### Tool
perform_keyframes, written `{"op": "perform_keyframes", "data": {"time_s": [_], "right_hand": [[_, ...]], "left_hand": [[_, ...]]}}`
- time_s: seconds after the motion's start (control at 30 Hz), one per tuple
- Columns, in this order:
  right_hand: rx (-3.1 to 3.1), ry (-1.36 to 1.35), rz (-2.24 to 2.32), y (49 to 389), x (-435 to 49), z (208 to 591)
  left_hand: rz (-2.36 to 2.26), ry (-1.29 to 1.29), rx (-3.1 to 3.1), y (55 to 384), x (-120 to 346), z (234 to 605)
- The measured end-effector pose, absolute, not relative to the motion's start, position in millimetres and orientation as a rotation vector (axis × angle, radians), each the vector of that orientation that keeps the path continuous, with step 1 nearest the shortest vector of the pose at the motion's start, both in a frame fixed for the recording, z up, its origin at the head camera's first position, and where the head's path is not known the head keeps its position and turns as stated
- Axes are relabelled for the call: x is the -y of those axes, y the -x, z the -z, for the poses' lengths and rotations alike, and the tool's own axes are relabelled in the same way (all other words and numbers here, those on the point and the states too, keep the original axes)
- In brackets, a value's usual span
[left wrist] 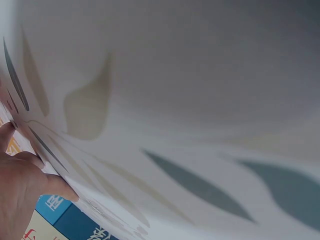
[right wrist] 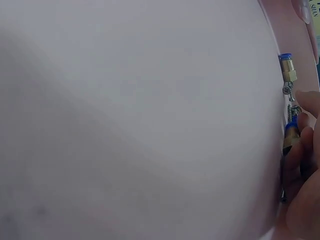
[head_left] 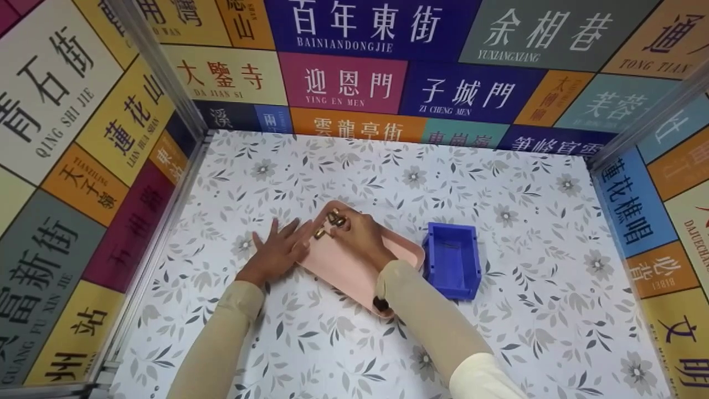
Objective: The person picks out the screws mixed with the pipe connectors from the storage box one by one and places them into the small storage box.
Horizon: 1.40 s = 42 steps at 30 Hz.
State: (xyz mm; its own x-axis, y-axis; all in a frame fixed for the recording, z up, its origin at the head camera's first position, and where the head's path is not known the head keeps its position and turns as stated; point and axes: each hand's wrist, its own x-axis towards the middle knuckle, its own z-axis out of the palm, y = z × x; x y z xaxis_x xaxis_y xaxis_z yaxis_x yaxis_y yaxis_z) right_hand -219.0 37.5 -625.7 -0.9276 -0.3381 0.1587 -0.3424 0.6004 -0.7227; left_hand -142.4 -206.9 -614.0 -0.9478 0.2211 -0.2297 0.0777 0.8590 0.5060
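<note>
A pink tray (head_left: 343, 266) lies at an angle on the patterned tabletop. My left hand (head_left: 277, 252) rests at its left rim with fingers spread; the left wrist view shows only part of that hand. Inside the tray's far end, my right hand (head_left: 360, 235) reaches down with bent fingers among the parts. One brass fitting (head_left: 319, 233) with a blue collar (right wrist: 285, 56) lies just off the fingertips. Another brass fitting (right wrist: 291, 134) sits right against the fingers, with small screws (right wrist: 288, 90) between the two. I cannot tell whether the fingers grip anything.
A blue bin (head_left: 469, 266) stands right of the tray, with a thin piece (head_left: 450, 245) on its floor. A black item (head_left: 380, 303) shows at the tray's near corner, partly behind the right sleeve. Printed panels (head_left: 343, 83) wall the table's back and sides.
</note>
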Motion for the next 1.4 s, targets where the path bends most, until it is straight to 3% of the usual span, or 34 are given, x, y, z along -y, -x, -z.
{"op": "perform_keyframes", "data": {"time_s": [0.73,1.4], "right_hand": [[2.857,-0.509,-1.042,217.8,-29.2,629.7],[2.902,-0.688,-0.855,218.4,-33.3,627.2]], "left_hand": [[-0.718,-0.236,-2.766,141.3,207.1,613.9],[-0.719,-0.228,-2.758,142.3,206.7,612.5]]}}
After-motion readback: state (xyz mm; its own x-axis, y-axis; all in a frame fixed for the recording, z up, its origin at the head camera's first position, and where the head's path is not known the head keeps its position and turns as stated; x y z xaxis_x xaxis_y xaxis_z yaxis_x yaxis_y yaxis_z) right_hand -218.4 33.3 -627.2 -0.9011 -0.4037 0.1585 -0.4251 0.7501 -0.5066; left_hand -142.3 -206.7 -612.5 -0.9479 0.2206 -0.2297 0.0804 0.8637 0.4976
